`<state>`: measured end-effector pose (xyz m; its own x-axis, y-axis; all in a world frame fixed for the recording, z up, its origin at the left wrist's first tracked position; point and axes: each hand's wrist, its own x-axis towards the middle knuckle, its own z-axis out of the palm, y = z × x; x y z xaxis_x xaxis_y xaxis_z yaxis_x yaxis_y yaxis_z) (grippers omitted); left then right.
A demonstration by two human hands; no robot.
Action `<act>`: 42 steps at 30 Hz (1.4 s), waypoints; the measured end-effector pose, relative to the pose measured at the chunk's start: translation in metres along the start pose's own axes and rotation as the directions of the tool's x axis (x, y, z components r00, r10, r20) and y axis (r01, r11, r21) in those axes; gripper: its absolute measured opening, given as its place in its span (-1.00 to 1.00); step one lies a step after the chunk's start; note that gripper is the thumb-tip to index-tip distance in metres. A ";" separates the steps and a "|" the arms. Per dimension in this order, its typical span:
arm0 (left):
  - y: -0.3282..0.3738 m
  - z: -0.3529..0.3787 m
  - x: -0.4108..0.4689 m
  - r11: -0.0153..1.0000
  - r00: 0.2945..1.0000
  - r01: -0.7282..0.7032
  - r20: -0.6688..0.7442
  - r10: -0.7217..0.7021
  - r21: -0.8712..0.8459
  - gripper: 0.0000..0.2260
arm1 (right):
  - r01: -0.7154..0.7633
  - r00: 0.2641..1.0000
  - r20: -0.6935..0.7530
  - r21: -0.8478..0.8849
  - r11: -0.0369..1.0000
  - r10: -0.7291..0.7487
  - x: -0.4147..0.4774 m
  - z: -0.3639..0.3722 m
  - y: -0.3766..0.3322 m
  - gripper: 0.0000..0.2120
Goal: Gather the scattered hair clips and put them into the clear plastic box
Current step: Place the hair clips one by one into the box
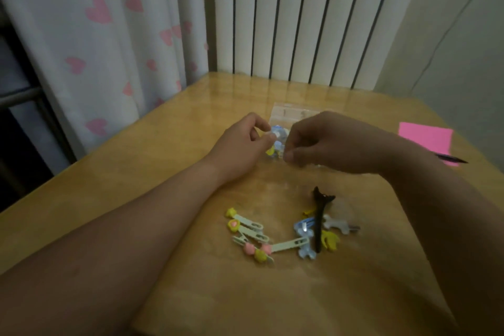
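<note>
We see the wooden table [163,172] filling the lower frame. Our left hand [242,144] and right hand [327,142] meet at centre. The clear plastic box [294,113] lies just behind them. Loose hair clips [289,244] lie lower centre, a black clip [318,224] among them. Our left fingers pinch a blue clip [278,136]. The right fingers curl beside it, and we cannot tell what they grip.
</note>
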<state>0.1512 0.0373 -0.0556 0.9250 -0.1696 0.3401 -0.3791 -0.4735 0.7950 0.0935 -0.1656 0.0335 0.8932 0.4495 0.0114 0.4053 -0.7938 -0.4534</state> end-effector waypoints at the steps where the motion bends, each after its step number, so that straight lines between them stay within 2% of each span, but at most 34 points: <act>1: 0.000 -0.001 0.000 1.000 1.000 0.017 0.010 -0.017 -0.025 -0.79 | 0.036 0.997 0.067 -0.013 0.999 -0.035 0.002 0.010 -0.009 -0.96; 4: 0.003 -0.003 -0.002 0.990 0.997 0.076 0.030 -0.072 -0.120 -0.65 | 0.137 0.972 0.199 -0.045 0.990 -0.126 0.006 0.035 -0.029 -0.93; 7: 0.005 -0.004 -0.001 0.984 0.993 0.117 0.009 -0.117 -0.134 -0.57 | 0.150 0.958 0.249 -0.004 0.989 -0.144 0.006 0.046 -0.034 -0.82; 9: 0.005 -0.004 0.000 0.983 0.992 0.125 0.007 -0.126 -0.131 -0.62 | 0.169 0.941 0.290 0.037 0.985 -0.173 0.006 0.051 -0.038 -0.78; 12: 0.003 -0.002 0.003 0.987 0.993 0.121 0.002 -0.121 -0.105 -0.73 | 0.241 0.923 0.314 -0.022 0.970 -0.222 0.007 0.059 -0.041 -0.76; 15: 0.005 -0.002 0.004 0.987 0.992 0.124 0.007 -0.123 -0.106 -0.63 | 0.260 0.928 0.290 -0.052 0.964 -0.235 0.007 0.061 -0.042 -0.79; 21: 0.000 -0.001 0.008 0.978 0.990 0.140 -0.014 -0.144 -0.153 -0.85 | 0.233 0.952 0.228 -0.111 0.966 -0.204 0.009 0.070 -0.044 -0.87; 24: -0.001 -0.005 0.008 0.942 0.978 0.175 -0.056 -0.199 -0.287 -0.91 | 0.186 0.974 0.157 -0.163 0.969 -0.161 0.013 0.067 -0.038 -0.86; 27: -0.002 -0.009 0.009 0.921 0.977 0.163 -0.071 -0.200 -0.353 -0.88 | 0.151 0.988 0.018 -0.109 0.982 -0.150 0.016 0.056 -0.031 -0.87; 29: -0.002 -0.008 0.008 0.932 0.983 0.155 -0.043 -0.179 -0.327 -0.87 | 0.085 0.983 -0.160 -0.044 0.995 -0.091 0.019 0.039 -0.020 -0.89; 31: -0.004 -0.006 0.007 0.957 0.990 0.133 -0.013 -0.141 -0.258 -0.83 | -0.022 0.946 -0.322 0.043 0.999 0.035 0.020 0.017 -0.001 -0.88; 33: -0.004 -0.003 0.005 0.972 0.994 0.107 0.019 -0.105 -0.209 -0.78 | -0.121 0.902 -0.407 0.077 0.990 0.142 0.017 -0.005 0.025 -0.85; 36: -0.004 0.000 0.005 0.982 0.997 0.079 0.021 -0.077 -0.171 -0.77 | -0.281 0.867 -0.433 -0.020 0.959 0.245 0.009 -0.023 0.057 -0.84; 42: -0.007 -0.001 0.005 0.988 0.998 0.063 0.010 -0.063 -0.138 -0.76 | -0.423 0.889 -0.281 -0.199 0.884 0.362 0.010 -0.014 0.075 -0.84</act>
<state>0.1583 0.0406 -0.0585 0.9471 -0.1479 0.2847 -0.3197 -0.3591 0.8769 0.1357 -0.2260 0.0125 0.9954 -0.0030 0.0961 0.0191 -0.9734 -0.2283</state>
